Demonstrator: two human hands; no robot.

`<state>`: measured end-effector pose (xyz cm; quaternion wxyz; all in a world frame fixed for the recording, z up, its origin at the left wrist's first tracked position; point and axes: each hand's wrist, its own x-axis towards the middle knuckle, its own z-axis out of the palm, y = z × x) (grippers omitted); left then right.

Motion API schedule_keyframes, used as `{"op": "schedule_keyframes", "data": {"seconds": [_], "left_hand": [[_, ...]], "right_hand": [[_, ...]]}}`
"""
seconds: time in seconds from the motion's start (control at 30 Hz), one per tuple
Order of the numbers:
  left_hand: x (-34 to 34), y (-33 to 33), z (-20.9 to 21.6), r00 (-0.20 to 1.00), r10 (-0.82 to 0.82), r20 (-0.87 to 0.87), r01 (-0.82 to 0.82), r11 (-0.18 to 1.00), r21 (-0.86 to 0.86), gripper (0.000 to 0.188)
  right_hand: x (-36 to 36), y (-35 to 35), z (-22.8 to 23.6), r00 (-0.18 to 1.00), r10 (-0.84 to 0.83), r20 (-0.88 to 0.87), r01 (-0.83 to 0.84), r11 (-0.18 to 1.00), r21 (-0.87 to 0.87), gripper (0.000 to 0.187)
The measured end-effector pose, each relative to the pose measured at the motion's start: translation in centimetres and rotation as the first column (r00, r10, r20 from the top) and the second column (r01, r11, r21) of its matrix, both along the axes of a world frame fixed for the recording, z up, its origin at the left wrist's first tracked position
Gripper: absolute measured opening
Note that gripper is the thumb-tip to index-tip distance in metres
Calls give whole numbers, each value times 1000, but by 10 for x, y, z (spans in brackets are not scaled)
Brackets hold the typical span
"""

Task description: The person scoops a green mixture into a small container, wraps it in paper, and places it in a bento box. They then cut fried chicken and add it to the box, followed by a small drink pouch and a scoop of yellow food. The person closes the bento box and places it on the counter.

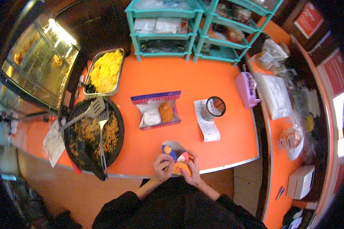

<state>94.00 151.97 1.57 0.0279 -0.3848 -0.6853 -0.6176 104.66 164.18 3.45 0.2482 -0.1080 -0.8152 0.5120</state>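
At the table's front edge I hold a small folded cardboard carton (174, 145), blue, orange and red outside with a pale grey inside. The fingers of my left hand (163, 167) are bent in a pinch at its left side. My right hand (192, 170) grips the right side, with the thumb against the orange part. Beyond my hands lies an open purple and pink box (165, 124). Inside it are a browned, breaded piece of food (166, 111) and a white item (152, 116) that I cannot make out.
Left: a black pan (118, 143) of brown crumbs with a spatula (94, 109) and a metal utensil (102, 133); behind it, a metal tray (117, 84) of yellow food. Right: a black-rimmed container (210, 112) on a receipt (211, 133). Teal shelves (164, 36) stand at the back, a lilac holder (247, 89) at right.
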Motion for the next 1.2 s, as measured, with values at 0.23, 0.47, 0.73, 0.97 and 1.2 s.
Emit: {"op": "schedule_keyframes", "data": {"seconds": [0.23, 0.47, 0.73, 0.97, 1.2], "left_hand": [[10, -30, 12, 972, 199, 127, -196, 980, -40, 11], [1, -28, 22, 944, 298, 143, -261, 938, -229, 17], [-18, -46, 29, 972, -52, 229, 123, 944, -307, 11], [-26, -47, 28, 572, -233, 787, 429, 902, -44, 17], [-27, -41, 21, 759, -233, 608, 395, 907, -145, 18]], "right_hand": [[-32, 8, 10, 990, 25, 139, -16, 998, -63, 69], [-55, 36, 28, 868, 319, 380, -395, 907, 143, 61], [-93, 54, 37, 453, 857, 245, -873, 482, -75, 35], [-116, 55, 39, 218, 910, 353, -963, 259, -70, 32], [-107, 48, 26, 281, 899, 337, -896, 371, -245, 20]]}}
